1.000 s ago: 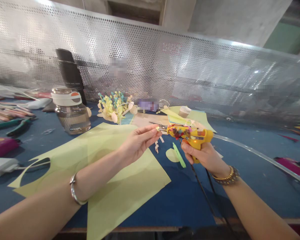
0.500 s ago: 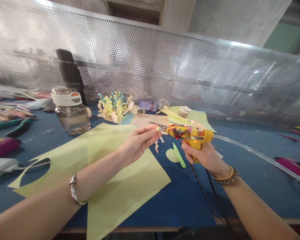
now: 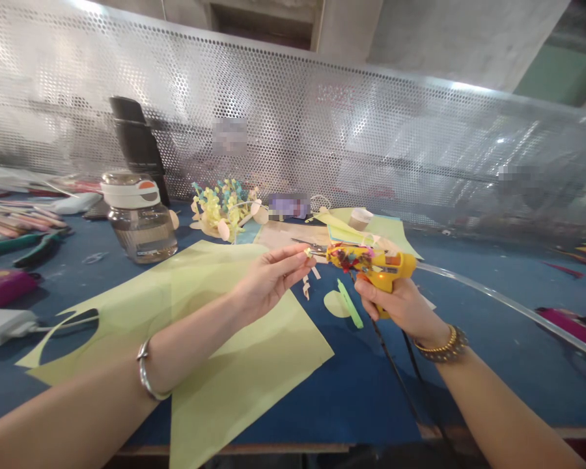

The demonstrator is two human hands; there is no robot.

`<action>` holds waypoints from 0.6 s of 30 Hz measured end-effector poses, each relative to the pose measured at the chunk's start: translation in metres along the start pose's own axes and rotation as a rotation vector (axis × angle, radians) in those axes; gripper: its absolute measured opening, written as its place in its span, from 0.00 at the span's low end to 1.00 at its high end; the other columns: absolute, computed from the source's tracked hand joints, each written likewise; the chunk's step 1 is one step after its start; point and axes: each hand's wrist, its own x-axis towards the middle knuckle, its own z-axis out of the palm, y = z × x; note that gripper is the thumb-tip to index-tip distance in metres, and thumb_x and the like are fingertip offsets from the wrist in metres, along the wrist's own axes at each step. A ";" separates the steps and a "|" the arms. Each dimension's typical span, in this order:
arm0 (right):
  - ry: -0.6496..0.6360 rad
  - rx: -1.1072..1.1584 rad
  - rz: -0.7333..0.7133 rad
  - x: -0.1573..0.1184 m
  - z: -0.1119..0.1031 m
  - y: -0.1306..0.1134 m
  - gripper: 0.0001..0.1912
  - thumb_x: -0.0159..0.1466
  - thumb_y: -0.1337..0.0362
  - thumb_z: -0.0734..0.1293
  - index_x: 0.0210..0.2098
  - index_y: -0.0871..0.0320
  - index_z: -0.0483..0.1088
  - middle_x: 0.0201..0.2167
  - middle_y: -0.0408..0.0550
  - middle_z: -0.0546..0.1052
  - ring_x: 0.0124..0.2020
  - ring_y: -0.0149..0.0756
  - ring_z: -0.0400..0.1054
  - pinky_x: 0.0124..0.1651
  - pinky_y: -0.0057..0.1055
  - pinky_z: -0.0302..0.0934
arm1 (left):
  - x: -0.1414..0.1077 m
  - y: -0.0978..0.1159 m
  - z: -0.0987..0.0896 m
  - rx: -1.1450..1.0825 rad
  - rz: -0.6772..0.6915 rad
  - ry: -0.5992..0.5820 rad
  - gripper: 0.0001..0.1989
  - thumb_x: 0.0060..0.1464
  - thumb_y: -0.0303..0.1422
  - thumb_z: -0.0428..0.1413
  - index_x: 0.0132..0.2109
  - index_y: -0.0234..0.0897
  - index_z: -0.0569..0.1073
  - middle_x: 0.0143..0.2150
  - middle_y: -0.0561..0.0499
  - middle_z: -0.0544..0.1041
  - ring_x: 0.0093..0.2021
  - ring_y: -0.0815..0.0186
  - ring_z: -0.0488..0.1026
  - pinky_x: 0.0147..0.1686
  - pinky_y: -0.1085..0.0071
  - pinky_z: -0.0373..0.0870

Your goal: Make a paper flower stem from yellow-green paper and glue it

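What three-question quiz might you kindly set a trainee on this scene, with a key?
1. Which hand holds the yellow glue gun?
2. True or false: the left hand holds a paintbrush.
3. Fill in: behind the clear bottle stands a tall ____ container.

Key:
1. The right hand.
2. False; it pinches a small yellowish piece.
3. Black.

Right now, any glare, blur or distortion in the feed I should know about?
Head view: glare on the perforated screen, brightest upper left; forearms look stretched toward the lower corners; yellow glue gun in the right hand reads clearly; pale piece in the left hand too small to make out.
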 end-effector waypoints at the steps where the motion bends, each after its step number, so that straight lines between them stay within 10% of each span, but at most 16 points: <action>1: 0.000 0.000 0.004 0.000 0.000 0.000 0.17 0.63 0.52 0.63 0.25 0.58 0.64 0.11 0.37 0.63 0.14 0.25 0.55 0.20 0.27 0.51 | 0.000 0.000 0.000 0.000 0.000 0.000 0.07 0.53 0.19 0.56 0.36 0.31 0.78 0.32 0.49 0.80 0.35 0.72 0.78 0.39 0.82 0.74; 18: 0.044 -0.146 -0.064 -0.002 0.001 0.000 0.19 0.65 0.54 0.62 0.21 0.57 0.62 0.11 0.37 0.63 0.15 0.26 0.59 0.23 0.27 0.58 | 0.002 -0.001 -0.005 0.078 0.013 0.004 0.05 0.51 0.23 0.60 0.37 0.33 0.78 0.32 0.50 0.79 0.33 0.73 0.77 0.37 0.82 0.74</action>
